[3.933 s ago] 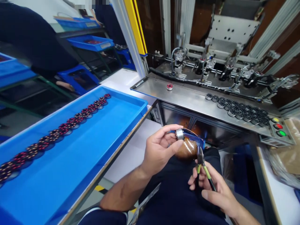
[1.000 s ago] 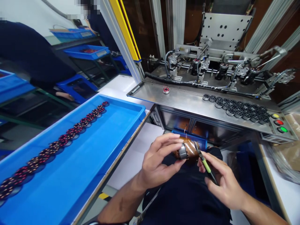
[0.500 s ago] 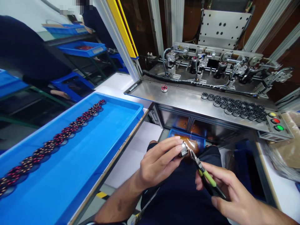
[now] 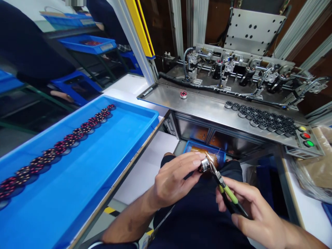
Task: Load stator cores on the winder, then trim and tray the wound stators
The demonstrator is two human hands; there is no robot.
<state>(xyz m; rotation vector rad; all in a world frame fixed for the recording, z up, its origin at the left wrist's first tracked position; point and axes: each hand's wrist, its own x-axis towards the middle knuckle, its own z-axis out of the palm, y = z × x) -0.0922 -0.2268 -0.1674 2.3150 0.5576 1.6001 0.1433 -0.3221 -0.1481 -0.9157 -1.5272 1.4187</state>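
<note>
In the head view, our left hand (image 4: 172, 181) sits over the lap at the near centre, its thumb and fingertips closed in a pinch on a small round metal part (image 4: 204, 165). Our right hand (image 4: 249, 211), just right of it, is wrapped around the green handles of a pair of cutters (image 4: 225, 189), whose tip touches the part's right edge. We cannot tell whether the blades are fully closed. A fine copper strand seems to rise from the part, so we judge the step in hand to be trimming wire at the part. The next move calls for a steady pinch and a tip placed only on the loose strand, clear of the winding and the fingertips. Directly beyond the hands, under the bench edge, is a small blue bin (image 4: 192, 145) holding a brownish mass, perhaps wire offcuts, though it is too blurred to be sure. To the left, a long blue tray (image 4: 124, 145) carries one diagonal row of dark red wound coils (image 4: 64, 141). The rest of its floor is bare. On the steel bench (image 4: 207, 110) farther off, a single red piece (image 4: 183, 94) stands apart from a cluster of black parts (image 4: 264, 119) on the right. At far left, a shelf tray (image 4: 103, 48) holds something reddish.
</note>
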